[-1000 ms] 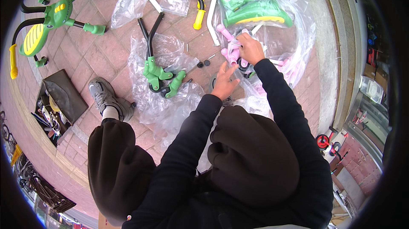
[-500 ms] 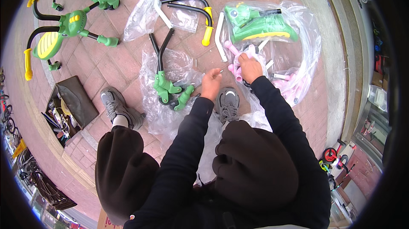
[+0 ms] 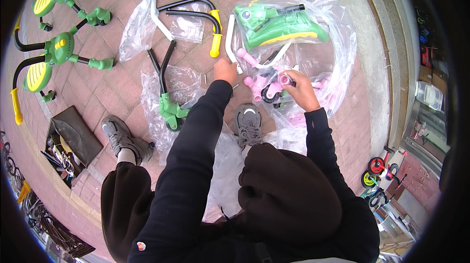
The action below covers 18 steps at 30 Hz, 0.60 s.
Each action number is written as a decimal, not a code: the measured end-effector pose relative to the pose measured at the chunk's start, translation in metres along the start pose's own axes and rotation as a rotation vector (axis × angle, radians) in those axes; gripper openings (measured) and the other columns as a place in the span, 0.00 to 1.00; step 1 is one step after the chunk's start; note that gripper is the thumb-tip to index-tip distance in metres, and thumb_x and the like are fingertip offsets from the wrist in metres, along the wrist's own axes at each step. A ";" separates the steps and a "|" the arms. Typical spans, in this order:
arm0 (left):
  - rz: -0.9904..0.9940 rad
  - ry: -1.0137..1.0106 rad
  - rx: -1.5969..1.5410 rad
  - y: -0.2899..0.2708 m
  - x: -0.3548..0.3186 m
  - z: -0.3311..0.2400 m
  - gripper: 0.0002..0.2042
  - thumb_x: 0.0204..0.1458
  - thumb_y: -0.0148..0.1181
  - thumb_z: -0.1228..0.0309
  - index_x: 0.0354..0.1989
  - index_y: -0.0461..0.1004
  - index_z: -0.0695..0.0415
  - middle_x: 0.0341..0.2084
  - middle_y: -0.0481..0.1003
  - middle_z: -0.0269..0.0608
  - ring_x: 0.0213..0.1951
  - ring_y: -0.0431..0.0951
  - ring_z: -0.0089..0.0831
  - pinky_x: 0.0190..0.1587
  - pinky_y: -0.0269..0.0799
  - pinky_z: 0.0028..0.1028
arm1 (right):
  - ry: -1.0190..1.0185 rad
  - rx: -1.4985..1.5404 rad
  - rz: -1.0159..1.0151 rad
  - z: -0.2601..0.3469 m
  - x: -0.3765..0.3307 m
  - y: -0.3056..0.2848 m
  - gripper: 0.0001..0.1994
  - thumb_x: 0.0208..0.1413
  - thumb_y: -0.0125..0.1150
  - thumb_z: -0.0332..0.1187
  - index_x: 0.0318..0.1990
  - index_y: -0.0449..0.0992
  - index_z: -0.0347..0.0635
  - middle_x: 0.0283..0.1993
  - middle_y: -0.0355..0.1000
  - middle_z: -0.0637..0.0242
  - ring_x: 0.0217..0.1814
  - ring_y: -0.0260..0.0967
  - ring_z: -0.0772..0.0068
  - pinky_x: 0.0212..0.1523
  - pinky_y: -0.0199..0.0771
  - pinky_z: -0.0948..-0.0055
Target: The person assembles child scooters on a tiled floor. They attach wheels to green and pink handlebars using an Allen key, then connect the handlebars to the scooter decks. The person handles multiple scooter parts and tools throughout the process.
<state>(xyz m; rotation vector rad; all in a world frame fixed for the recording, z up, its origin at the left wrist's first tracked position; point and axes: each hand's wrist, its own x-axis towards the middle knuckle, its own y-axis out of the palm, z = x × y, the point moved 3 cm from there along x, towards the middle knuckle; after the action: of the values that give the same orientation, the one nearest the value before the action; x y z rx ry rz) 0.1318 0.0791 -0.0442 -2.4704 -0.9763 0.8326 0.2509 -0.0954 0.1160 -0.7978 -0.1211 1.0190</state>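
My left hand [image 3: 225, 71] is closed at the lower end of a white bent tube [image 3: 229, 37], its fingertips mostly hidden. Two small metal pins, one a silver pin [image 3: 205, 78], lie on the paving close to that hand. With thumb and fingers my right hand [image 3: 302, 90] grips a pink tubular frame part [image 3: 285, 80]. A black wheel [image 3: 270, 93] shows beneath this part, and more pink pieces lie under clear plastic. Just beyond, a green frog-like ride-on body [image 3: 281, 28] rests inside a clear bag [image 3: 338, 33].
Left of my hands lie a green wheeled base [image 3: 169, 111] with black tubes and a black handlebar [image 3: 215, 45] with yellow grips. Assembled green ride-ons [image 3: 59, 50] stand at far left. An open tool bag [image 3: 81, 133] sits beside my left shoe. A concrete curb [image 3: 379, 67] borders the right.
The view has shifted, so things sit further left. My left hand has moved to the white tube, and a pin lies on the ground near it. My right hand has tilted the pink part.
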 end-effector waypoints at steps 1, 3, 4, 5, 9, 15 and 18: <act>-0.019 -0.007 0.025 0.002 0.003 0.000 0.13 0.40 0.63 0.66 0.24 0.74 0.65 0.24 0.74 0.57 0.30 0.75 0.52 0.35 0.70 0.40 | 0.024 0.094 -0.031 0.003 -0.004 -0.005 0.16 0.41 0.61 0.22 0.42 0.72 0.35 0.35 0.71 0.61 0.35 0.68 0.68 0.38 0.67 0.73; -0.022 -0.049 0.081 0.006 0.005 -0.002 0.14 0.40 0.63 0.65 0.25 0.75 0.66 0.25 0.74 0.57 0.31 0.75 0.52 0.36 0.71 0.40 | 0.121 0.211 -0.027 0.009 -0.011 -0.015 0.16 0.42 0.62 0.22 0.43 0.72 0.35 0.35 0.72 0.65 0.34 0.66 0.75 0.37 0.66 0.75; -0.037 -0.072 0.105 0.008 0.007 -0.003 0.14 0.39 0.63 0.65 0.25 0.75 0.66 0.25 0.74 0.57 0.32 0.75 0.51 0.36 0.71 0.40 | 0.192 0.232 0.006 0.011 -0.014 -0.020 0.17 0.42 0.62 0.23 0.43 0.72 0.35 0.35 0.72 0.66 0.34 0.64 0.78 0.37 0.66 0.76; -0.032 -0.117 0.133 0.009 0.009 -0.004 0.14 0.38 0.63 0.64 0.25 0.75 0.66 0.25 0.75 0.57 0.32 0.76 0.51 0.36 0.71 0.40 | 0.262 0.251 0.039 0.013 -0.016 -0.024 0.17 0.42 0.63 0.23 0.43 0.72 0.35 0.34 0.71 0.68 0.34 0.63 0.81 0.36 0.65 0.77; -0.019 -0.143 0.226 0.010 0.018 -0.008 0.17 0.37 0.64 0.62 0.26 0.75 0.67 0.26 0.75 0.58 0.34 0.76 0.51 0.36 0.72 0.40 | 0.172 0.262 0.002 0.035 -0.019 -0.031 0.14 0.45 0.63 0.27 0.41 0.72 0.35 0.32 0.70 0.64 0.31 0.61 0.82 0.33 0.64 0.79; 0.265 -0.316 -0.617 -0.019 -0.011 -0.001 0.08 0.46 0.57 0.70 0.30 0.71 0.63 0.12 0.68 0.34 0.11 0.61 0.19 0.12 0.56 0.21 | 0.139 0.265 -0.156 0.064 -0.033 -0.053 0.13 0.48 0.58 0.34 0.36 0.71 0.32 0.26 0.67 0.61 0.29 0.65 0.76 0.31 0.63 0.75; 0.335 -0.369 -1.088 -0.050 -0.062 -0.015 0.08 0.50 0.52 0.74 0.38 0.69 0.60 0.16 0.70 0.34 0.10 0.57 0.14 0.11 0.48 0.16 | 0.029 0.855 -0.052 0.073 -0.024 -0.036 0.15 0.55 0.49 0.40 0.37 0.67 0.33 0.29 0.69 0.59 0.35 0.69 0.66 0.39 0.68 0.73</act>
<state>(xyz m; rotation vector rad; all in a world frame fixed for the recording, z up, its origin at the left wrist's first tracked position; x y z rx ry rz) 0.0800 0.0685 0.0168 -3.5539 -1.4332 1.0727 0.2314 -0.0849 0.1971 -0.0271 0.3061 0.8920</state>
